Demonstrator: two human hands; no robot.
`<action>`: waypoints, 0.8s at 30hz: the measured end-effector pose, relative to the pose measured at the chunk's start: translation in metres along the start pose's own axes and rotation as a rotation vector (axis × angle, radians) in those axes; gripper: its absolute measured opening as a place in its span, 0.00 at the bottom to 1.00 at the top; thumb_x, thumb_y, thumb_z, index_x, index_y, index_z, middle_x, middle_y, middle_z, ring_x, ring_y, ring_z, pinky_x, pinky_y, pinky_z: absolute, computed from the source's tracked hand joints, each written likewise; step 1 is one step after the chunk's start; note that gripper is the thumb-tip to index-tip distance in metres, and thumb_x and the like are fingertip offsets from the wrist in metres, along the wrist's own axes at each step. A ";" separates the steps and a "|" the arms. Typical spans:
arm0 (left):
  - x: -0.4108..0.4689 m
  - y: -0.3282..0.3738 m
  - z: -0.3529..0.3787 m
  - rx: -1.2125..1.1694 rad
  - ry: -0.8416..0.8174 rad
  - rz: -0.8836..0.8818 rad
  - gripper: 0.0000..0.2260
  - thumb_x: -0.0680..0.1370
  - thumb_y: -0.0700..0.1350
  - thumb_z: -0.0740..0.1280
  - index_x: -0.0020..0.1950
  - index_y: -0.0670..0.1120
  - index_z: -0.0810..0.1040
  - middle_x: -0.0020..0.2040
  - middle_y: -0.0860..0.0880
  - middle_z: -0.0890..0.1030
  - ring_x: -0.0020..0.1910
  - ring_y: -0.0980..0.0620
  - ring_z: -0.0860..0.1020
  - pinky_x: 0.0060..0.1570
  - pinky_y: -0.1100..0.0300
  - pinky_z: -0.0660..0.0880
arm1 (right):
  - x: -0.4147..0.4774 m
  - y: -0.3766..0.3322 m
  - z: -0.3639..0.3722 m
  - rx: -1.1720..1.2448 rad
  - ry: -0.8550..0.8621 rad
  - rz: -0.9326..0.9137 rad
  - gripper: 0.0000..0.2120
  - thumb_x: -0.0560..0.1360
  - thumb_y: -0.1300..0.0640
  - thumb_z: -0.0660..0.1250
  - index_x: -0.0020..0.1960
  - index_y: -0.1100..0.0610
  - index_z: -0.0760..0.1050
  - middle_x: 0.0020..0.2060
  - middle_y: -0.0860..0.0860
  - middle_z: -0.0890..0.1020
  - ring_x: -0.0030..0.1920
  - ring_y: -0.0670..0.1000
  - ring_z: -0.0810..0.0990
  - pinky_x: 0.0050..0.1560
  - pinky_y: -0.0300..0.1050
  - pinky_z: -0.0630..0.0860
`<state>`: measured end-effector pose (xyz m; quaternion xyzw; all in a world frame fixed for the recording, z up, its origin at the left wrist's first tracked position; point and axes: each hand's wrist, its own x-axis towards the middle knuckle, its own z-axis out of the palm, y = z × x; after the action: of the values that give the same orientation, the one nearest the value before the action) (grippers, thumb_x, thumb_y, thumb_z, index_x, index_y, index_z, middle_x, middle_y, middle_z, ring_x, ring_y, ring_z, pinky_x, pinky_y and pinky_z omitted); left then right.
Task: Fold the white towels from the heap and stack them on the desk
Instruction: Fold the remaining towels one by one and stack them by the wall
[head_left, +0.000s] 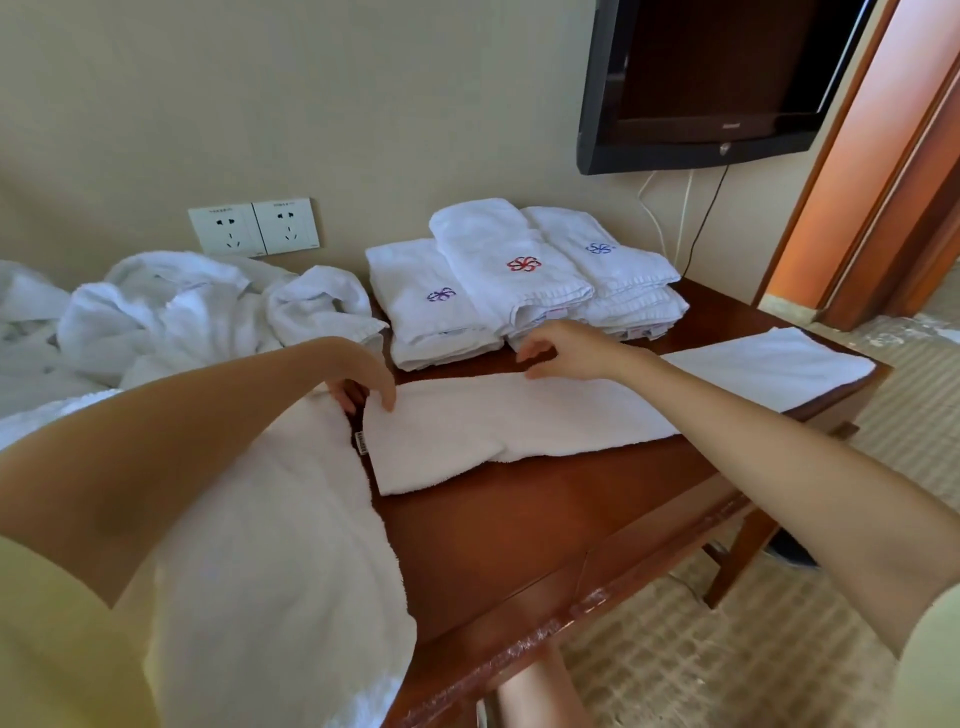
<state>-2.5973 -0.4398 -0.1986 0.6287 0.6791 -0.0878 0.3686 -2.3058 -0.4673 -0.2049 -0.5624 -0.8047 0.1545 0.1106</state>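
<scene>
The long white terry towel (519, 421), already a narrow strip, lies across the brown wooden desk (519, 525), its long axis running left to right. The left hand (363, 376) pinches its left end. The right hand (566, 348) curls over the far edge near mid-strip; whether it grips cloth is unclear. The next fold probably carries the left end rightward.

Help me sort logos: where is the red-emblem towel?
Head view, centre: the red-emblem towel lies at the back of the desk, between the purple-emblem towel on its left and the blue-emblem towel on its right.
</scene>
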 end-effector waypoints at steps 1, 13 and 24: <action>-0.002 -0.001 -0.002 -0.078 -0.029 0.000 0.13 0.75 0.40 0.70 0.58 0.41 0.74 0.54 0.44 0.76 0.49 0.48 0.77 0.36 0.60 0.78 | -0.004 -0.018 0.000 0.006 -0.009 -0.045 0.14 0.74 0.50 0.71 0.58 0.51 0.78 0.57 0.47 0.80 0.59 0.47 0.78 0.61 0.47 0.74; -0.039 0.005 -0.013 -0.852 -0.079 0.010 0.12 0.81 0.34 0.54 0.38 0.41 0.68 0.27 0.45 0.70 0.24 0.54 0.71 0.18 0.65 0.72 | -0.034 -0.127 0.104 -0.087 0.088 -0.079 0.53 0.71 0.39 0.70 0.79 0.55 0.36 0.79 0.55 0.42 0.78 0.55 0.47 0.74 0.53 0.54; -0.079 0.029 -0.025 -1.280 0.111 0.308 0.13 0.80 0.37 0.55 0.37 0.44 0.71 0.21 0.49 0.74 0.18 0.54 0.74 0.22 0.66 0.75 | -0.034 -0.148 0.034 1.390 -0.089 -0.021 0.25 0.84 0.48 0.52 0.77 0.56 0.58 0.75 0.52 0.63 0.75 0.51 0.62 0.76 0.47 0.55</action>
<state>-2.5856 -0.4814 -0.1225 0.3789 0.5174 0.4194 0.6425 -2.4345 -0.5509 -0.1812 -0.3464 -0.5285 0.6557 0.4132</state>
